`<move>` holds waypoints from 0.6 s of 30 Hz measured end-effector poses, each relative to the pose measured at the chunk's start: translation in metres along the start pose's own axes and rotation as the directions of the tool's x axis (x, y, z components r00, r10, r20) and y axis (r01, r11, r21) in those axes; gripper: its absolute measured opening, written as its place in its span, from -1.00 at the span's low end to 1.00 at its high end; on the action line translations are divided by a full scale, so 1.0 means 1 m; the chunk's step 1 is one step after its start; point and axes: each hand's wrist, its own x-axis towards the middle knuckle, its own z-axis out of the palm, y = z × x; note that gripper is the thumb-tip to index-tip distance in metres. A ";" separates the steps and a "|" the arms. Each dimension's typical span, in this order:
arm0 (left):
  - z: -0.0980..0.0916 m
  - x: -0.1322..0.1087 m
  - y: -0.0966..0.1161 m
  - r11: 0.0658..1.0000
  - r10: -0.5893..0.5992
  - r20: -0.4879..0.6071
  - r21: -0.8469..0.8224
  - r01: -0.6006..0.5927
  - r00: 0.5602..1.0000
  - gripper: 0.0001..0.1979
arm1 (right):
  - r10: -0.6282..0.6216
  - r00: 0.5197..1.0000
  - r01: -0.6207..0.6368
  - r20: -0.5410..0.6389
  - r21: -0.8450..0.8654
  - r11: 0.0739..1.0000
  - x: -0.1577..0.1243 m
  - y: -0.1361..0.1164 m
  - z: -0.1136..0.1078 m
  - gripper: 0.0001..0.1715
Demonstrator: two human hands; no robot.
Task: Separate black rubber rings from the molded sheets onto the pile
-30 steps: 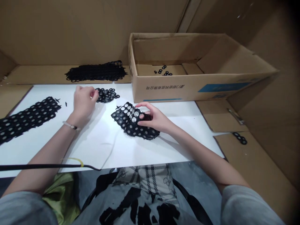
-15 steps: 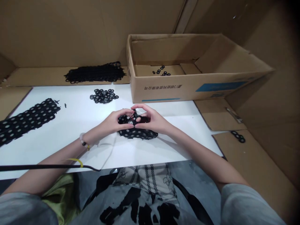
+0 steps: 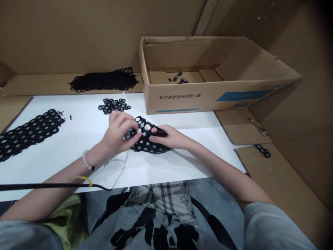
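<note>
The left hand is pinching one end of the black ring sheet on the table while the right hand is gripping the other, so a hard tug could tear it or scatter the loose rings just beyond the left grip.

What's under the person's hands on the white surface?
A black sheet of joined rings with pale round centres lies under the left hand and right hand. The part beneath the hands is covered and cannot be seen.
</note>
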 end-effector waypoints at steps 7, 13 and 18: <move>0.003 -0.002 0.006 0.989 -0.039 0.398 -0.118 0.093 0.917 -0.69 | -0.114 0.992 0.114 0.045 -0.001 0.993 -0.001 0.000 0.003 -0.61; 0.001 0.008 -0.009 0.926 -0.104 0.392 -0.298 0.233 0.914 -0.67 | -0.057 0.996 0.055 -0.071 -0.025 0.998 0.002 0.001 0.001 -0.60; -0.006 0.010 -0.063 0.789 -0.587 -0.047 -0.261 0.557 0.808 -0.71 | 0.008 0.993 -0.009 -0.117 -0.007 1.000 0.002 0.006 -0.002 -0.59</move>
